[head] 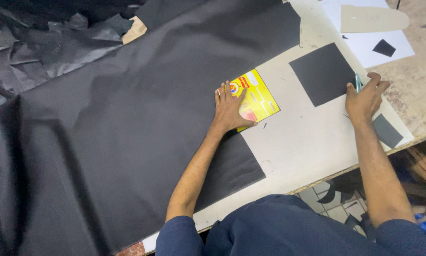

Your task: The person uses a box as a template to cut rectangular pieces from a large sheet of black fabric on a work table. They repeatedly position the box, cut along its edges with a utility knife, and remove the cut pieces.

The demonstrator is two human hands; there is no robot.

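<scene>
My left hand (229, 110) lies flat, fingers spread, on a yellow printed card (256, 96) that rests at the edge of a large sheet of black fabric (127, 118). My right hand (364, 99) is closed around a thin teal-handled tool (358, 83), its tip at the right edge of a cut black square of fabric (323, 73). A smaller black piece (387, 131) lies just beside my right wrist. All of it sits on a pale board (298, 142) on the worktable.
White paper (364, 42) at the top right carries a beige sole-shaped pattern (371, 19) and a small black scrap (384, 47). Crumpled black fabric (66, 42) is heaped at the top left. The table's front edge (326, 178) runs diagonally, with floor tiles and scraps below.
</scene>
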